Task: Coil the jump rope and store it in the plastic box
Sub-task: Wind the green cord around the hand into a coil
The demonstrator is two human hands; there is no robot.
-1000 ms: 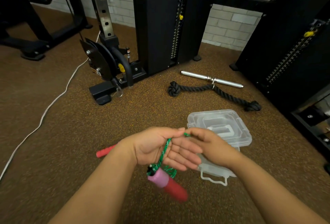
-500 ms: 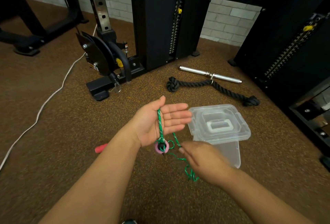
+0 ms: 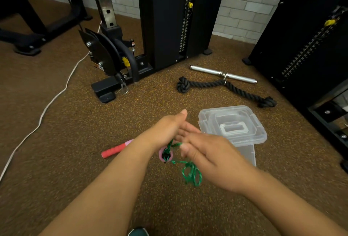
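Left hand [image 3: 167,130] flat open, green rope [image 3: 190,173] draped; right hand [image 3: 209,153] seemingly pinching strand. Loose loops dangle, could slip, tangle. Plastic box [image 3: 233,122] lidded.

There is a single view, from a wide-angle camera worn on the person's head. It looks forward and steeply down at the brown speckled gym floor [image 3: 56,132], with both forearms entering from the bottom edge. The clear plastic box [image 3: 233,126] sits just right of the frame's centre and serves as landmark: the hands lie close to the lens just left of and nearer than it, the black cable machine [image 3: 165,19] stands well beyond it at the top, and the white brick wall [image 3: 243,13] closes the view behind. Straight lines bow toward the edges.
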